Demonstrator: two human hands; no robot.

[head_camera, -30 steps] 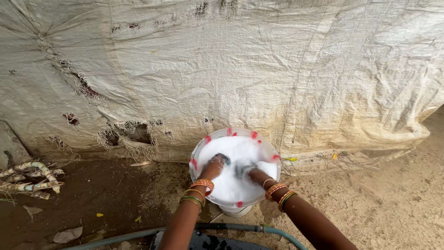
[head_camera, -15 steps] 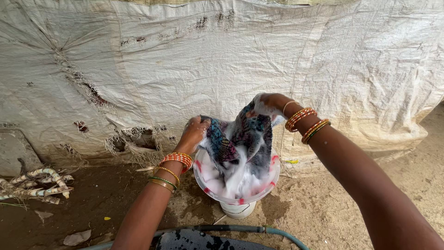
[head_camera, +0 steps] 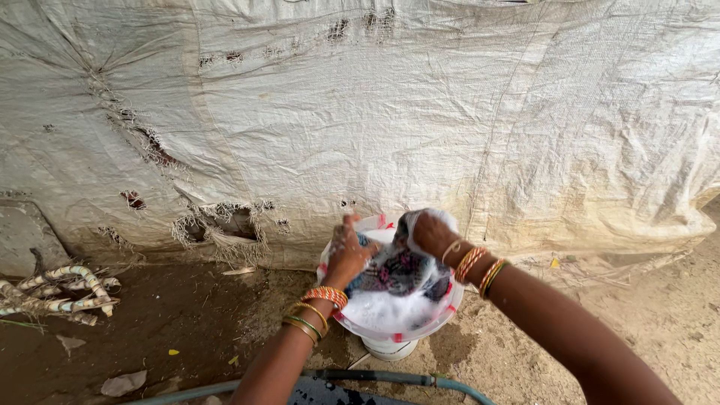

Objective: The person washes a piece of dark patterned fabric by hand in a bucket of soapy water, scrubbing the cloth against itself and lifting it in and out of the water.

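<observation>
Two hands on one soaked cloth over a narrow-footed basin.

Your left hand [head_camera: 347,251] and right hand [head_camera: 433,232] are both closed on the patterned cloth [head_camera: 397,270], held just above the suds in the white plastic basin [head_camera: 390,330]; pull sideways and it could tip onto wet dirt. Beyond hangs a torn woven tarp [head_camera: 420,112].

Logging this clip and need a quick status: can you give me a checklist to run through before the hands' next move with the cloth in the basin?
1. Left hand grips the patterned cloth: ok.
2. Right hand grips the cloth: ok.
3. Cloth is over the basin, not the ground: ok.
4. Suds are inside the basin: ok.
5. Basin sits steady on its base: cannot tell.
6. Hose lies apart from the basin: ok.
</observation>
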